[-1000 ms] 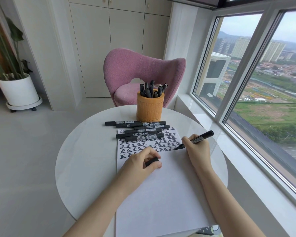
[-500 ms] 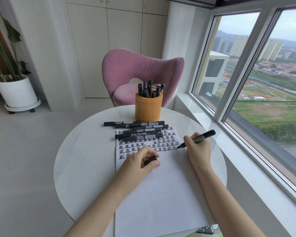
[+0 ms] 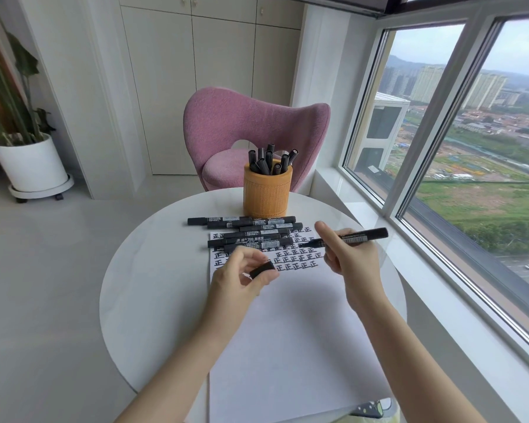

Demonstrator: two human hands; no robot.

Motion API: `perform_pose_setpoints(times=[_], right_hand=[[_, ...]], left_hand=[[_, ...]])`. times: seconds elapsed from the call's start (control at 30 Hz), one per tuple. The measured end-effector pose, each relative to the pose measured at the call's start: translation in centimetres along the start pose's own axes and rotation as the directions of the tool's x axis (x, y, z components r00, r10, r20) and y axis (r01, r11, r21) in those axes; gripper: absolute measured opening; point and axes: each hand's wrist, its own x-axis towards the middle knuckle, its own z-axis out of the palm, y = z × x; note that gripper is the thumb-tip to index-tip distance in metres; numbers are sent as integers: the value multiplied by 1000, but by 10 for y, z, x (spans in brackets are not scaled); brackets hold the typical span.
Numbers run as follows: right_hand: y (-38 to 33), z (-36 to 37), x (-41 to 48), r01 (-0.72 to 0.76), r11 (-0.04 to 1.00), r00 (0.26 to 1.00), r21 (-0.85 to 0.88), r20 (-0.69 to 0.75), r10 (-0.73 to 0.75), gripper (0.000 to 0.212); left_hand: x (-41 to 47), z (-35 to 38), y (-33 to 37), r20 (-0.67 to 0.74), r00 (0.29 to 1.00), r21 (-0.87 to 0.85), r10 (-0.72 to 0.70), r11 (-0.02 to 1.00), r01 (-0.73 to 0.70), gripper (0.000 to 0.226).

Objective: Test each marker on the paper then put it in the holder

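My right hand (image 3: 350, 261) holds an uncapped black marker (image 3: 361, 235) level above the paper, its tip pointing left. My left hand (image 3: 242, 277) pinches the marker's black cap (image 3: 262, 269) just above the sheet. The white paper (image 3: 287, 331) lies on the round white table (image 3: 153, 285) and carries rows of black written characters near its far end. Several capped black markers (image 3: 248, 232) lie in a pile across the paper's far edge. Behind them stands an orange cylindrical holder (image 3: 267, 192) with several markers upright in it.
A pink chair (image 3: 251, 126) stands just beyond the table. A large window (image 3: 458, 141) with a white sill runs along the right. A potted plant in a white pot (image 3: 29, 161) sits on the floor at far left. A patterned object (image 3: 370, 409) peeks out at the table's near edge.
My right hand has lifted the marker off the paper and turned it level. My left hand has risen from the sheet with the cap between its fingers.
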Motion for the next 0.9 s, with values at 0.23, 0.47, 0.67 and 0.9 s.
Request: perform_pose_setpoints(times=[0.23, 0.47, 0.67, 0.9], right_hand=[[10, 23, -19, -97, 992, 995, 76, 21, 96, 49], [13, 32, -24, -90, 994, 996, 61, 21, 89, 48], [18, 44, -30, -35, 999, 992, -32, 122, 39, 47], [17, 56, -27, 35, 995, 990, -94, 136, -22, 49]], left_hand=[[1, -1, 2, -22, 1000, -74, 10, 997, -12, 18], [1, 0, 2, 2, 1000, -102, 3, 995, -3, 18], [0, 0, 3, 20, 1000, -144, -18, 989, 21, 16], [0, -2, 5, -20, 999, -199, -41, 979, 36, 8]])
